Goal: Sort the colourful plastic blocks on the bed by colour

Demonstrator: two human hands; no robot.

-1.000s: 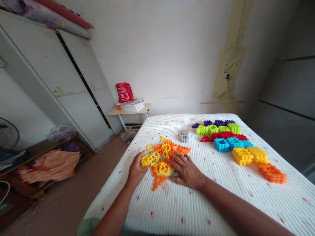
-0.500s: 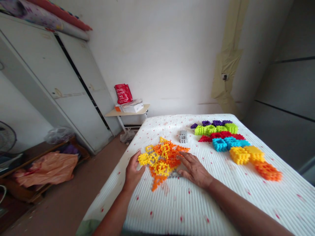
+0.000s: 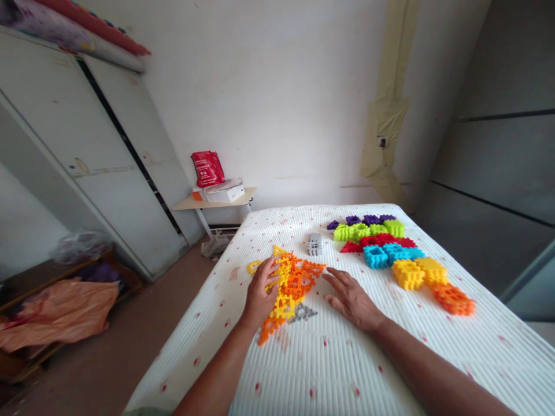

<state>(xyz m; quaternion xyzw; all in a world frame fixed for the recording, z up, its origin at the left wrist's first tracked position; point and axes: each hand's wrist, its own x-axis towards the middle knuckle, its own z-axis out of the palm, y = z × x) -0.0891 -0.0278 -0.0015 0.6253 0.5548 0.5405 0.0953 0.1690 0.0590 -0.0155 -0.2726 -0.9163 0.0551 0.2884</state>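
A loose pile of flat interlocking plastic pieces lies on the bed, with orange pieces (image 3: 301,278) on the right and yellow pieces (image 3: 284,306) toward the left and front. My left hand (image 3: 261,292) rests over the pile's left side, its fingers stretched out across the yellow pieces and partly hiding them. Just right of the pile is my right hand (image 3: 349,297), fingers spread, holding nothing. A grey triangular piece (image 3: 302,312) shows at the pile's front edge. Behind the pile stands a grey stack of pieces (image 3: 314,245).
Sorted rows lie to the right: purple (image 3: 371,220), lime green (image 3: 359,232), red (image 3: 377,240), blue (image 3: 392,254), yellow (image 3: 408,273) and orange pieces (image 3: 453,299). They rest on a white ribbed bed cover (image 3: 329,370). A small table (image 3: 184,203) with a red bag (image 3: 207,169) stands beyond.
My left hand has moved right from the pile's edge onto the yellow pieces. My right hand has come off the orange pieces to the right, uncovering the grey triangle. The view has shifted slightly.
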